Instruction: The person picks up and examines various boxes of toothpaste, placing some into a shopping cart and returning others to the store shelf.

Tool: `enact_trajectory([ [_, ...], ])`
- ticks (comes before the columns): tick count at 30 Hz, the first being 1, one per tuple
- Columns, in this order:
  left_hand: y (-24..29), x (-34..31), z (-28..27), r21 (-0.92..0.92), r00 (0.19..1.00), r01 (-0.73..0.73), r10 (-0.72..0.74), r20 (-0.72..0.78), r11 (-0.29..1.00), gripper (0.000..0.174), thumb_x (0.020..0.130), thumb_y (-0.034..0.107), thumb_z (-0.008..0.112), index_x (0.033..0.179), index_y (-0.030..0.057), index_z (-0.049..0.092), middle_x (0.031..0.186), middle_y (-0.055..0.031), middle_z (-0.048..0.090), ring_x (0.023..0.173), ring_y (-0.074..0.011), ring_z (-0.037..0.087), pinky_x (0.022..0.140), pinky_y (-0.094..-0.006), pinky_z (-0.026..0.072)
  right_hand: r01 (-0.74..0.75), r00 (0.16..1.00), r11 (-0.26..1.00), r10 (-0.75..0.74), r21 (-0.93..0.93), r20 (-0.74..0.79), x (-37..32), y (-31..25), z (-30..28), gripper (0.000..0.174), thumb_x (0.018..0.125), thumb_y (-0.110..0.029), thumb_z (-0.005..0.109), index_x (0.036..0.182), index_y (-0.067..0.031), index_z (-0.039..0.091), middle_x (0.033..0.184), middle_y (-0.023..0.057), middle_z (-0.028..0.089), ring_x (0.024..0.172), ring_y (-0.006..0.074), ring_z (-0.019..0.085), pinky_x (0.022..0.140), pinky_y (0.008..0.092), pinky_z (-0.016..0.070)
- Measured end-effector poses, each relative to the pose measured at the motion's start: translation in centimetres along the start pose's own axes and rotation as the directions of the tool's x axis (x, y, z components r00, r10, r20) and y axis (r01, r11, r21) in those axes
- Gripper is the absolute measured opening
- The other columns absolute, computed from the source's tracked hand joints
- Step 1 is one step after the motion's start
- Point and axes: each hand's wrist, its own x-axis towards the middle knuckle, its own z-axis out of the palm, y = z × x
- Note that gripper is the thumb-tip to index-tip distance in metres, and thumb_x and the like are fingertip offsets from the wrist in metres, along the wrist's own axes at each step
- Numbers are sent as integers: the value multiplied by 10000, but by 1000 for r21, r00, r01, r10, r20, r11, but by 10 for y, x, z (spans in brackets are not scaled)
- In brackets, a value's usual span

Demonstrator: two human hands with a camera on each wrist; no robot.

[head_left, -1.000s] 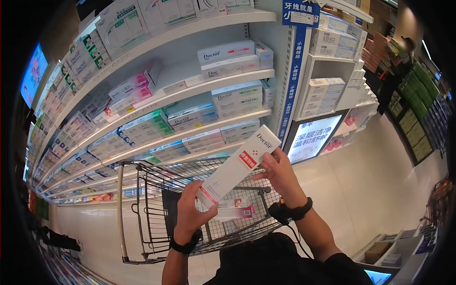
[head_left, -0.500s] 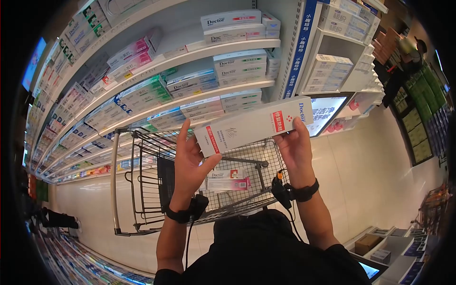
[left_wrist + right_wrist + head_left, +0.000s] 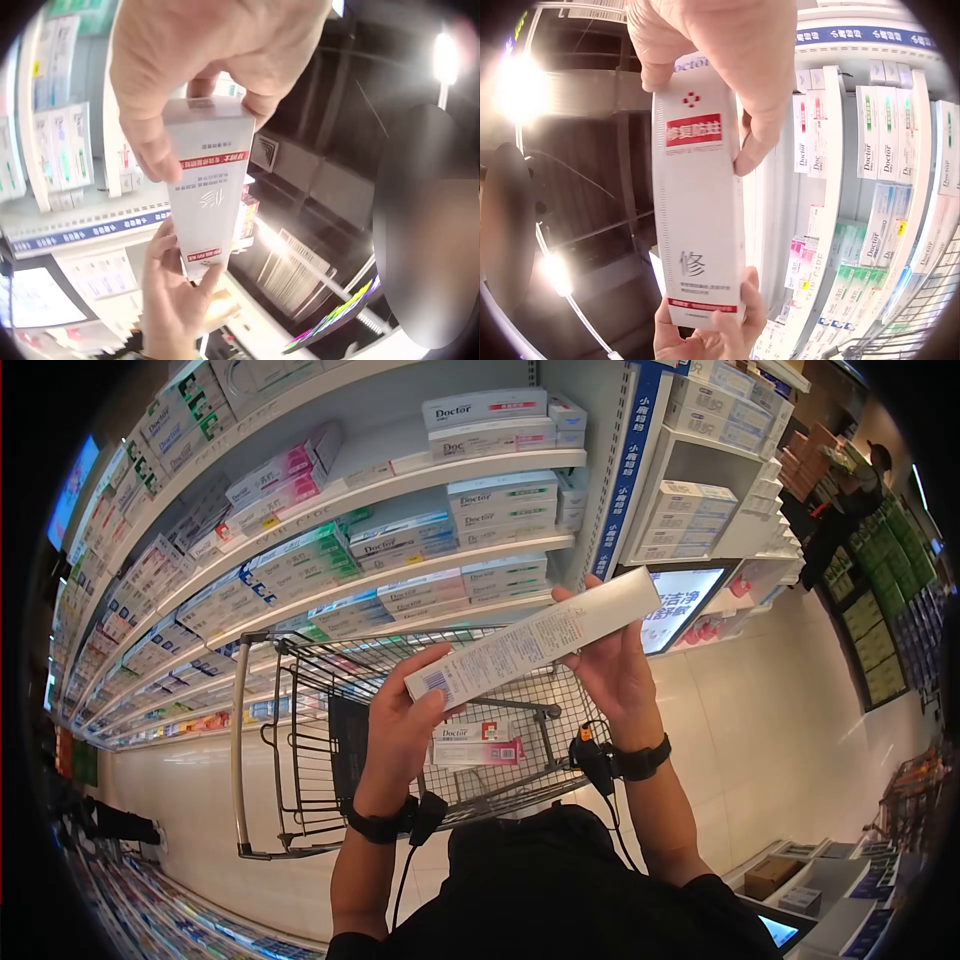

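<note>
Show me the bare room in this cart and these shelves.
Cart: bare mesh between the boxes inside and the near rim. Side display: open space above the white box stack. Crowded: the shelf of green and blue boxes, packed nearly edge to edge.

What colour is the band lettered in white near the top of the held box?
Red, on a white box; the right wrist view shows it best.

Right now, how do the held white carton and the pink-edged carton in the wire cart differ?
The left hand and right hand grip the white carton; the pink-edged carton lies in the wire cart. The white carton has red labels; the pink-edged carton has pink edging. Both are oblong.
</note>
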Motion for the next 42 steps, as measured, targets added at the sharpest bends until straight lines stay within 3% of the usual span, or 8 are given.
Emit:
enact_trajectory([
  [3, -2, 3, -6, 672, 809, -544, 526, 262, 503, 502, 752, 96, 724, 1226, 42, 569, 1351, -218, 455, 1191, -322, 527, 925, -377, 502, -68, 998, 995, 68, 74, -7, -4, 1, 3, 663, 928, -476, 543, 1391, -45, 344, 1390, 181, 421, 1295, 322, 421, 1025, 501, 425],
  [7, 6, -2, -3, 716, 704, -657, 529, 473, 235, 616, 668, 62, 765, 1257, 86, 587, 1394, -246, 402, 1218, -363, 499, 965, -427, 456, -131, 989, 988, 137, 79, -64, -7, 11, 4, 649, 928, -459, 553, 1359, -9, 374, 1347, 185, 464, 1248, 317, 481, 963, 479, 495],
  [13, -7, 3, -10, 637, 744, -646, 536, 399, 422, 705, 732, 46, 715, 1383, 93, 450, 1437, -241, 341, 1253, -349, 471, 982, -425, 451, -140, 986, 990, 141, 17, -91, -7, 16, 15, 539, 879, -260, 662, 1295, -2, 436, 1237, 156, 558, 1119, 272, 589, 898, 434, 545],
  [16, -14, 5, 0, 415, 867, -492, 476, 148, 765, 821, 772, 59, 685, 1474, 90, 261, 1469, -232, 290, 1268, -329, 455, 968, -430, 466, -106, 989, 994, 108, 29, -103, -6, 21, 11, 513, 867, -221, 681, 1271, -2, 454, 1210, 146, 570, 1116, 262, 586, 909, 425, 536],
  [21, -16, 14, -8, 181, 988, -149, 152, -1, 972, 877, 778, 41, 677, 1494, 78, 171, 1312, -235, 479, 1194, -290, 524, 957, -401, 475, -53, 992, 999, 52, -3, -114, 0, 24, 7, 502, 860, -191, 693, 1259, 2, 456, 1200, 135, 572, 1118, 252, 576, 959, 439, 497],
  [28, -14, 32, -22, 77, 994, 99, -95, -63, 992, 713, 784, 74, 731, 1392, 18, 364, 1136, -183, 609, 1078, -239, 595, 951, -363, 470, -66, 989, 998, 63, -15, -136, 9, 33, -2, 495, 864, -144, 682, 1269, 16, 448, 1213, 137, 569, 1129, 255, 571, 979, 447, 474],
  [36, 24, 73, -48, 613, 917, 217, -373, 138, 760, 498, 738, 151, 814, 1147, 7, 569, 1076, -87, 645, 945, -123, 612, 832, -279, 487, -94, 995, 987, 97, -131, 19, 37, 31, -11, 585, 845, -90, 693, 1328, 23, 383, 1252, 134, 543, 1139, 224, 559, 970, 385, 470],
  [42, 20, 107, -52, 475, 978, 60, -148, 149, 878, 463, 774, 152, 783, 1155, 7, 562, 1034, -78, 638, 873, -133, 623, 788, -260, 498, -50, 990, 970, 80, -239, 117, 96, 24, -6, 636, 842, -168, 715, 1338, 31, 370, 1229, 131, 552, 1108, 205, 556, 966, 336, 446],
])
